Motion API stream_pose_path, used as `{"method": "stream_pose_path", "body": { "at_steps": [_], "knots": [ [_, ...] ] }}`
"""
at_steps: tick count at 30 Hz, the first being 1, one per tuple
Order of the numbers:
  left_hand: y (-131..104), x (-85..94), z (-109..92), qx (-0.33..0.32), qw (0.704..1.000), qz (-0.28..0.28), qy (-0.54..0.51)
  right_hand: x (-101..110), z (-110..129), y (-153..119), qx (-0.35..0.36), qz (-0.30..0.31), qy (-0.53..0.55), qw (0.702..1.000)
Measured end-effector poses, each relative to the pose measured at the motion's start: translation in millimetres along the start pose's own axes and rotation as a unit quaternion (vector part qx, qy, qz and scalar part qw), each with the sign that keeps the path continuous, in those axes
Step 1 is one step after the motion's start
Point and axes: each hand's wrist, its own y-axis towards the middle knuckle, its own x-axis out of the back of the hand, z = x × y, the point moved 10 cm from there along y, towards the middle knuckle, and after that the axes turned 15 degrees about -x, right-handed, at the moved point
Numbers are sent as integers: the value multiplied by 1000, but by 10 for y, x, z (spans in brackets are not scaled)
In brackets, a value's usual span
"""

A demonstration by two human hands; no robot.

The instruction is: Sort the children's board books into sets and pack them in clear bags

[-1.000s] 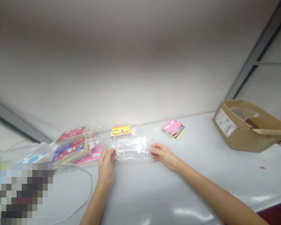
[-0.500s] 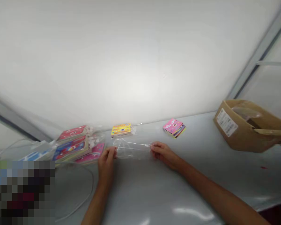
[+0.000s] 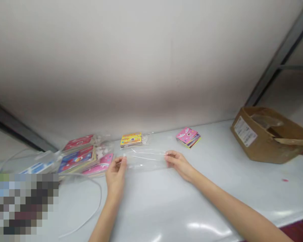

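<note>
A clear plastic bag (image 3: pixel 146 160) is stretched flat between my two hands, just above the table. My left hand (image 3: pixel 116 173) pinches its left end between thumb and fingers. At the opposite end, my right hand (image 3: pixel 178 164) grips the film the same way. Behind the bag lies a yellow pack of small booklets (image 3: pixel 131 139) with clear wrapping at its right. A loose pile of small booklets (image 3: pixel 188 136), pink on top, rests beyond my right hand.
Wrapped booklet stacks (image 3: pixel 77 159) in red, blue and pink lie at the left, near a white cable (image 3: pixel 99 198). An open cardboard box (image 3: pixel 270 148) with plastic inside stands at the right. A white wall (image 3: pixel 151 67) rises behind the grey table (image 3: pixel 166 211).
My right hand has shifted slightly right, and the bag is pulled a little wider and flatter. The booklets and box have stayed where they were. The wall looks darker.
</note>
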Motion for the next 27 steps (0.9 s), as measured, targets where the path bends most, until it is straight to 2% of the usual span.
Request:
{"method": "stream_pose_path", "body": {
  "at_steps": [10, 16, 21, 23, 27],
  "knots": [
    [-9, 3, 12, 13, 1000, -3, -13, 73, 160, -16, 76, -29, -85, 993],
    [-104, -226, 97, 86, 990, 65, -94, 149, 293, -39, 144, -49, -129, 980],
    [-311, -499, 118, 216, 939, 145, -224, 150, 325, -66, 162, -51, -153, 974],
    [-337, -519, 112, 224, 935, 154, -228, 153, 319, -63, 159, -50, -155, 974],
    [-300, -477, 155, 198, 952, 136, -189, 165, 297, -50, 154, -47, -169, 972]
  ]
}}
